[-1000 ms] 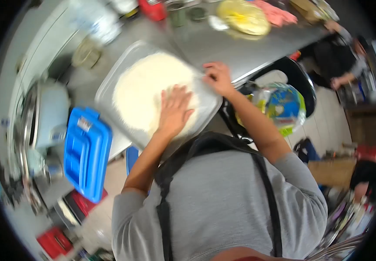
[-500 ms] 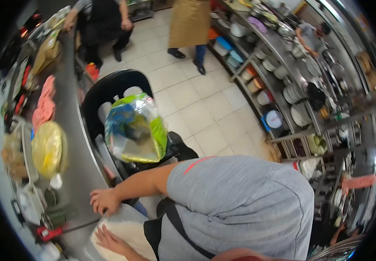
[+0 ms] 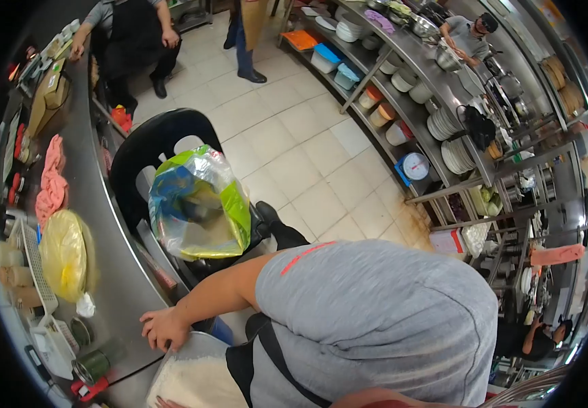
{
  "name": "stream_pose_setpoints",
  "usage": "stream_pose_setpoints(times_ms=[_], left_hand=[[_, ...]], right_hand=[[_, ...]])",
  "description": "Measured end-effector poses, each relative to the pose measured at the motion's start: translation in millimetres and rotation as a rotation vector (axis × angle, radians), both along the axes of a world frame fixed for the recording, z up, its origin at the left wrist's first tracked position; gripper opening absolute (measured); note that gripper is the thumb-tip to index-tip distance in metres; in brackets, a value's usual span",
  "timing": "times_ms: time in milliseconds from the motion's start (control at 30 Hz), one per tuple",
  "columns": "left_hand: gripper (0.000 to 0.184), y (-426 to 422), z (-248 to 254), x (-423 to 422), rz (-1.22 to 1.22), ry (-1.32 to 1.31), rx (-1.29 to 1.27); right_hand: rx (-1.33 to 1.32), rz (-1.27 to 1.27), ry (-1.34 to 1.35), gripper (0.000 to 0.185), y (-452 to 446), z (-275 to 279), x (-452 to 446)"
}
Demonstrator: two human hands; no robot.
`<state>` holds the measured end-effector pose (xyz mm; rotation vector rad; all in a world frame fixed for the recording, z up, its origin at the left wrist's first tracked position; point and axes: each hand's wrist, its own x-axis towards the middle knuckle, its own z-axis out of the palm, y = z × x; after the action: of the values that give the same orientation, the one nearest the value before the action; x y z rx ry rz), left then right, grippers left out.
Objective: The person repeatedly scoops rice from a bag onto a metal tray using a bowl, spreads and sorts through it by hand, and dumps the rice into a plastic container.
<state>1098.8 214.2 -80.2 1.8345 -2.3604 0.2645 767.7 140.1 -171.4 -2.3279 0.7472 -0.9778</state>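
Observation:
A clear tub (image 3: 202, 343) of pale, flour-like powder (image 3: 192, 378) sits against my apron at the counter's edge. My right hand (image 3: 166, 328) is closed over the tub's far corner, its fingers bent around the rim. At the bottom edge of the view, only some fingers of my left hand (image 3: 165, 403) show; they lie stretched on the powder, and the rest of that hand is cut off. Beyond my right arm, a plastic-lined bag (image 3: 234, 204), green and clear, stands open on a black chair (image 3: 184, 121).
On the steel counter (image 3: 120, 285) lie a yellow plastic-wrapped round thing (image 3: 64, 255), a pink cloth (image 3: 52, 180), a tin can (image 3: 91, 367) and a white basket (image 3: 33, 265). Shelves with stacked plates (image 3: 456, 156) line the right side. Other people stand beyond the chair and behind the shelves.
My left hand has slid toward the bottom edge and mostly left the view. My right hand keeps to the tub's rim. The view has shifted, and the person in the tan apron is further left.

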Motion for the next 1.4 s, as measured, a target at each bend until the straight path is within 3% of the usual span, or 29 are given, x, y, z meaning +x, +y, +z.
stream_pose_setpoints(times_ms=[67, 133, 200, 233, 267, 300, 333, 367, 433, 467, 667, 800, 933, 1133, 1300, 1400], left_hand=[[0.039, -5, -15, 39, -0.118, 0.34, 0.015], [0.038, -7, -44, 85, -0.077, 0.363, 0.013], [0.043, 12, -40, 83, -0.041, 0.283, 0.042], [0.04, 14, -77, 115, -0.121, 0.533, 0.001], [0.038, 24, -69, 102, -0.163, 0.3, -0.076], [0.038, 36, -79, 95, -0.041, 0.21, -0.104], [0.043, 48, -80, 85, -0.09, 0.185, -0.087], [0.048, 59, -61, 49, 0.137, 0.154, 0.052], [0.052, 74, -25, -7, 0.2, 0.4, 0.071], [0.053, 84, -14, -26, 0.277, 0.365, 0.128], [0.055, 118, 4, -74, 0.242, 0.166, 0.195], [0.055, 99, -9, -42, 0.193, 0.005, 0.21], [0.054, 81, -21, 1, 0.284, -0.004, 0.167], [0.055, 128, -20, 30, 0.637, 0.133, 0.156], [0.056, 176, -20, -26, 0.701, 0.282, 0.155], [0.057, 183, -10, -77, 0.673, 0.238, 0.181]], right_hand=[[-0.033, -0.003, -0.021, 0.026, -1, -5, 1], [-0.071, 0.011, -0.048, 0.026, 0, -4, 1], [-0.079, 0.102, -0.073, 0.025, -3, 10, -7], [-0.042, 0.137, -0.092, 0.025, -4, 23, -12], [-0.083, 0.101, -0.077, 0.026, -3, 20, -10], [-0.031, 0.127, -0.028, 0.024, -4, 30, -13], [-0.158, 0.056, -0.137, 0.018, -5, 37, -13], [-0.087, 0.089, -0.09, 0.019, -6, 43, -14], [0.09, 0.101, 0.084, 0.024, -3, 50, -16], [0.067, 0.1, 0.105, 0.025, -3, 50, -15], [0.071, 0.082, 0.151, 0.027, -3, 63, -12], [0.033, 0.109, 0.186, 0.027, -4, 59, -10], [0.047, 0.115, 0.187, 0.027, -6, 57, -11], [0.032, 0.084, 0.205, 0.028, -2, 60, -9], [0.029, 0.083, 0.194, 0.028, -1, 62, -9], [0.022, 0.077, 0.193, 0.027, 0, 61, -8]])
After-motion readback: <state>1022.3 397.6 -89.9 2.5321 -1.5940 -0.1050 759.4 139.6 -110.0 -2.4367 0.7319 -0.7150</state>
